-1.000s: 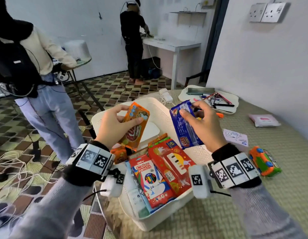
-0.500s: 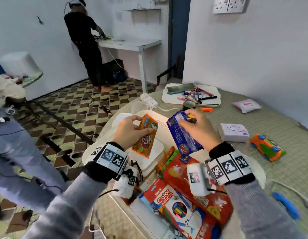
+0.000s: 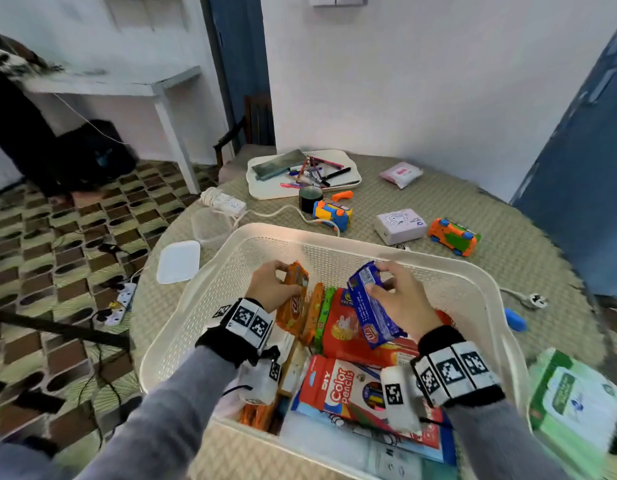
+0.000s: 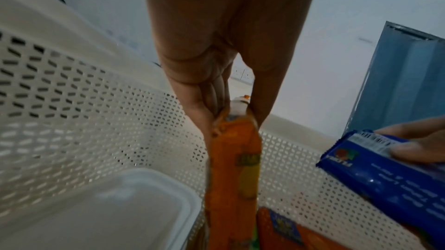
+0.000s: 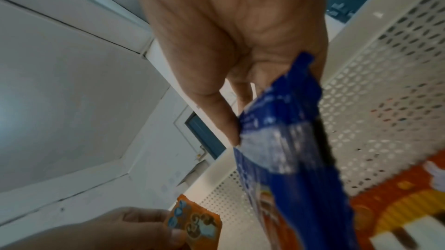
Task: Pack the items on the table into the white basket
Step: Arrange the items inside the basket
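Observation:
The white basket (image 3: 348,239) stands in front of me on the table. Both hands are inside it. My left hand (image 3: 270,289) pinches the top of an orange snack packet (image 3: 295,306), held upright among other packets; the left wrist view shows the orange packet (image 4: 234,168) between thumb and fingers. My right hand (image 3: 400,299) grips a blue snack packet (image 3: 373,306) tilted over a red box (image 3: 345,330); in the right wrist view the blue packet (image 5: 284,149) hangs from thumb and fingers. A colour pencil box (image 3: 345,386) lies at the near side.
On the table beyond the basket lie a yellow-blue toy (image 3: 333,213), an orange toy car (image 3: 454,235), a white box (image 3: 400,225), a pink packet (image 3: 400,174), a black tape roll (image 3: 310,199), a tray of pens (image 3: 265,188) and a power strip (image 3: 224,202). A green wipes pack (image 3: 577,400) sits at right.
My head has tilted down over the basket. Both hands have lowered their packets from above the basket into it, the orange one now standing among the other packets.

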Demonstrator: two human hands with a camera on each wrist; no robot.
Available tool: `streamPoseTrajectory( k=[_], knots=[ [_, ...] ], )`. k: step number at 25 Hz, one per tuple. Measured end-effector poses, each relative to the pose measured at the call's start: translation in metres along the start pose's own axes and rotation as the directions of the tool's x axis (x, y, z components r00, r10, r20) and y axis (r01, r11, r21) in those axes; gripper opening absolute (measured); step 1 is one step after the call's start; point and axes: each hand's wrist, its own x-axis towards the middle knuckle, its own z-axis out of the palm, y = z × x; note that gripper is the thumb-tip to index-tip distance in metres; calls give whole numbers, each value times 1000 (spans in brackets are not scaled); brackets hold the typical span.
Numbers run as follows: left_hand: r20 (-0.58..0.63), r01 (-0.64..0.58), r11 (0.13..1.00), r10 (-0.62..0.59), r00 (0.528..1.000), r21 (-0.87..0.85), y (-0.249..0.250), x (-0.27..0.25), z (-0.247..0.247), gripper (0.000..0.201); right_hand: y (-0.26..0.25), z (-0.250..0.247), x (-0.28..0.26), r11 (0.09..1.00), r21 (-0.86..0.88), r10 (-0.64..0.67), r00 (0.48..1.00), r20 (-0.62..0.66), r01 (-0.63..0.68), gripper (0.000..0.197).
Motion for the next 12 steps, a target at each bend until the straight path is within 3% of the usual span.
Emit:
streamPoseTrajectory(
  k=[6, 12],
  knots=[
    [9, -27, 1000, 27, 1000, 13, -21, 9, 14, 41, 4, 5, 10, 976, -214, -40, 999, 17, 42, 34],
    [16, -41, 998, 40, 999, 53, -28, 7, 18, 39, 8, 12, 9, 955, -290, -52, 998, 37, 60, 36]
  ],
)
